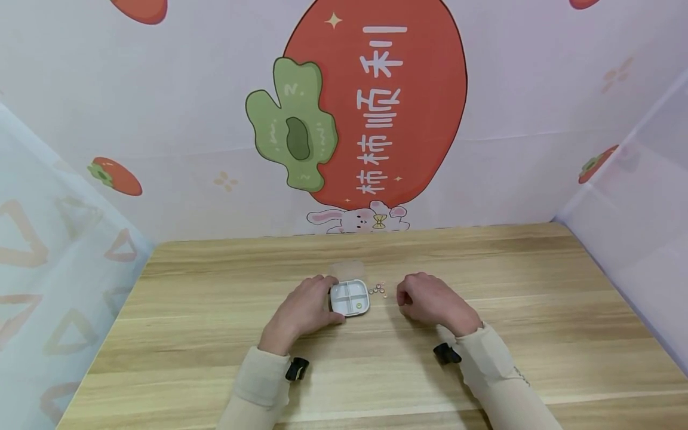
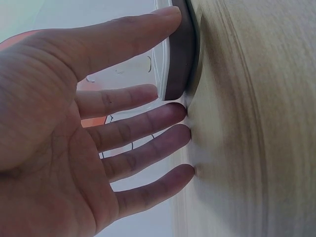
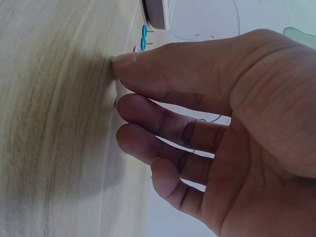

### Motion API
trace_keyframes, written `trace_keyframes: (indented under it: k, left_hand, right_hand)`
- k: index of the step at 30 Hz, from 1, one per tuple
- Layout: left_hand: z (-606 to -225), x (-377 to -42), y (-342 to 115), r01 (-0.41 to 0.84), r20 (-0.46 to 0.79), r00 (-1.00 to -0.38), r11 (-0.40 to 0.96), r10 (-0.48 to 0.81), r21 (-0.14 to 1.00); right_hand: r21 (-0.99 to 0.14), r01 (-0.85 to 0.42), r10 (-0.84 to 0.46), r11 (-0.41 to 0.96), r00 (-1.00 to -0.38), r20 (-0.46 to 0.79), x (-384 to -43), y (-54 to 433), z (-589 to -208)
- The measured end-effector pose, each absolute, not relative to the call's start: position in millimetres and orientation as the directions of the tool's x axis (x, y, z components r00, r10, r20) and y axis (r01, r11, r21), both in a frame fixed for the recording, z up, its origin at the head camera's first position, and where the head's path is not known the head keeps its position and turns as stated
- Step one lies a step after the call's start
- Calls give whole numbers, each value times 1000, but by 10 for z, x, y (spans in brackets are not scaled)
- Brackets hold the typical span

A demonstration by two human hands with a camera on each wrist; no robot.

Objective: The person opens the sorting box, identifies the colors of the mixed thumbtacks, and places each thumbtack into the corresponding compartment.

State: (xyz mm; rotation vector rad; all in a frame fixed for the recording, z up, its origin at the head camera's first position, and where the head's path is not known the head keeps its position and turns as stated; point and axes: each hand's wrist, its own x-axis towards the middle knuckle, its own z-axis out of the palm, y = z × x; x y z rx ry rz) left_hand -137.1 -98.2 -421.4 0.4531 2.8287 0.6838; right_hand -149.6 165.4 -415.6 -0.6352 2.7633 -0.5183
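A small white box [image 1: 350, 298] with four compartments and a dark outer side stands on the table. My left hand [image 1: 303, 310] grips its left end, thumb at the near edge and index finger at the far edge; the other fingertips touch the table. One yellow-green thumbtack [image 1: 359, 306] lies in the near right compartment. Several thumbtacks [image 1: 378, 288] lie right of the box; two blue ones [image 3: 143, 37] show with pins up. My right hand [image 1: 430, 300] is right of them, fingers curled, thumb tip at the tabletop. I cannot tell whether it pinches anything.
The wood-grain table [image 1: 188, 334] ends at a printed cloth backdrop [image 1: 215, 119], with cloth at both sides too. A pale translucent patch [image 1: 346, 269] lies just behind the box. Each sleeve cuff has a black clip [image 1: 447, 353] on it.
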Motion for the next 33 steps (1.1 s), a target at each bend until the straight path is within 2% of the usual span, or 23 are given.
trace_keyframes:
  k: [13,27,33]
  left_hand:
    - [-4204,-1376,-981,243,-124,-934,848,336,472]
    - [-4211,-1385,-981,259,-112,-932,849,345,460]
    - [-4204,-1384,-976,251,-120,-932,850,341,463]
  right_hand:
    - [-415,-355,-459,837,-870,-182,-1499,1648,-4155]
    - [-568,-403,-525,718,-849,-61,-1524,1678,-4124]
    - [-661,-376,-520,649,-854,-24,-1513,1686,-4089]
